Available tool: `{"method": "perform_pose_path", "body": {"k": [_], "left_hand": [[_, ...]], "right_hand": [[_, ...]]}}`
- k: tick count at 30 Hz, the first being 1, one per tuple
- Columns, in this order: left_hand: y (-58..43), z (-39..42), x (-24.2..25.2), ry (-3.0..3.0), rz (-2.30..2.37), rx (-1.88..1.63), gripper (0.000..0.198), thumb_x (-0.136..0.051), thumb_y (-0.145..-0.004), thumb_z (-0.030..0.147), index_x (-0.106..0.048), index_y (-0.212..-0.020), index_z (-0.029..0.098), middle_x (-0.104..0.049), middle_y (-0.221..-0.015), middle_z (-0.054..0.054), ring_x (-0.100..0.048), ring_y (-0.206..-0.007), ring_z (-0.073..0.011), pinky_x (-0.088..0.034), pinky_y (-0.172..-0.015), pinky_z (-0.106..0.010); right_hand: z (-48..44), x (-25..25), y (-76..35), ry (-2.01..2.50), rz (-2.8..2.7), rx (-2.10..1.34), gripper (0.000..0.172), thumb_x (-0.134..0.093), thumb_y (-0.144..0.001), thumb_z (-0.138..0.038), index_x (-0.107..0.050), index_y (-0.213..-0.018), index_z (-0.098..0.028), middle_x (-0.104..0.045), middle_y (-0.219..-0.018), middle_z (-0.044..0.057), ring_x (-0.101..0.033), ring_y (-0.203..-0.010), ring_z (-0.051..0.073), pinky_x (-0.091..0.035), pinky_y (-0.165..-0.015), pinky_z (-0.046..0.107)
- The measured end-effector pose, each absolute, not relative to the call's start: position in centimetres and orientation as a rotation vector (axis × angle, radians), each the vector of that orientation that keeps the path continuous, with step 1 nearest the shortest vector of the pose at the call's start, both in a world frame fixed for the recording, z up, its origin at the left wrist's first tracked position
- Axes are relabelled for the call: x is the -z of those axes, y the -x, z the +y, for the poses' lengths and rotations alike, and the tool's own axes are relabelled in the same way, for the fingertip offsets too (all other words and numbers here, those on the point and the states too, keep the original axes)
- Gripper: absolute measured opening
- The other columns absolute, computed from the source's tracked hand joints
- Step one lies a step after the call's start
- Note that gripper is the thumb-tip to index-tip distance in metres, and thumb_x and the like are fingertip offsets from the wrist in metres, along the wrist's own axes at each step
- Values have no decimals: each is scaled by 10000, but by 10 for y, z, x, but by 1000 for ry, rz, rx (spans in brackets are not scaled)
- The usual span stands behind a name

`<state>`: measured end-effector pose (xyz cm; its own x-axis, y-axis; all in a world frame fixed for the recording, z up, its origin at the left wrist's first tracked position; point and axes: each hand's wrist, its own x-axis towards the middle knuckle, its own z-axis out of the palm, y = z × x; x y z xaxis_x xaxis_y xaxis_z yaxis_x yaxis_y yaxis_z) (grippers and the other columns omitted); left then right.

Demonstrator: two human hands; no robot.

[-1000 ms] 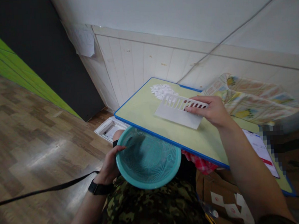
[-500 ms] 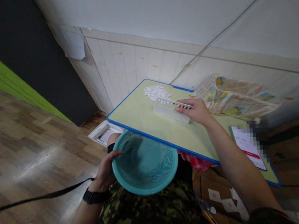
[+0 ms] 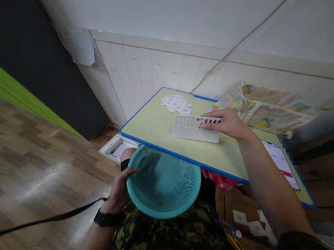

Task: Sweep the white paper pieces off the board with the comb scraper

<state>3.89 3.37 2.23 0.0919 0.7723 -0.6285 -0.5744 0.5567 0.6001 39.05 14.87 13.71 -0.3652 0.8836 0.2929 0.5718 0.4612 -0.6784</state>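
Observation:
My left hand (image 3: 121, 186) is closed round the left rim of a teal plastic colander (image 3: 165, 212), which rests on my lap below the table's near edge. Nothing shows inside its mesh bowl. My right hand (image 3: 227, 123) pinches a white slotted plastic panel (image 3: 194, 134) by its right end, fingers behind and thumb in front. The slots run along the panel's upper part, and its plain lower edge is at or just above the tabletop; I cannot tell which. Beyond the panel lies a heap of small flat white pieces (image 3: 176, 103).
The yellow-green table (image 3: 151, 122) has a raised blue edge. A fabric-lined basket (image 3: 264, 111) stands at the back right. Near the right edge lies a phone or tablet (image 3: 279, 159). A white box (image 3: 109, 153) sits on the floor at left. A cable crosses the wall.
My right hand has drawn the slotted panel a little toward me and to the right, away from the white heap. The panel leans back more. My left hand keeps its hold on the colander.

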Motion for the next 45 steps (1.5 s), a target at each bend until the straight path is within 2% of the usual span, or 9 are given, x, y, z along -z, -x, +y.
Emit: {"method": "perform_pose_path", "body": {"k": [8, 14, 24, 31, 45], "left_hand": [[-38, 35, -21, -202, 1088, -1015, 187, -580, -775, 93, -721, -653, 81, -737, -567, -104, -651, -436, -187, -562, -467, -272], [-39, 34, -23, -189, 1071, -1013, 150, -593, -758, 89, -710, -666, 105, -736, -564, -99, -648, -427, -188, -552, -455, -266], [-40, 35, -23, -233, 1073, -1010, 143, -598, -763, 115, -721, -694, 92, -732, -560, -99, -651, -447, -190, -554, -475, -268], [-40, 34, -22, -213, 1084, -1001, 131, -601, -759, 115, -717, -699, 113, -738, -570, -99, -657, -454, -192, -557, -488, -270], [-41, 34, -25, -235, 1078, -1005, 174, -570, -789, 115, -715, -693, 109, -731, -559, -87, -642, -443, -172, -554, -479, -259]], "right_hand": [[150, -140, -400, 1225, -2037, -615, 368, -775, -685, -474, -774, -990, -268, -764, -908, 30, -697, -749, 228, -553, -602, 310], [145, -141, -392, 1181, -2144, -793, 383, -764, -702, -468, -767, -1016, -248, -759, -980, 36, -706, -814, 228, -572, -667, 303], [147, -137, -389, 1176, -2093, -779, 378, -777, -693, -452, -768, -1007, -242, -761, -967, 43, -708, -823, 233, -574, -690, 315], [143, -138, -385, 1132, -2132, -854, 395, -776, -697, -441, -764, -1018, -211, -760, -977, 60, -706, -834, 227, -566, -671, 285], [140, -141, -384, 1140, -2097, -925, 381, -788, -678, -443, -772, -992, -227, -765, -929, 49, -706, -787, 225, -568, -633, 292]]}}
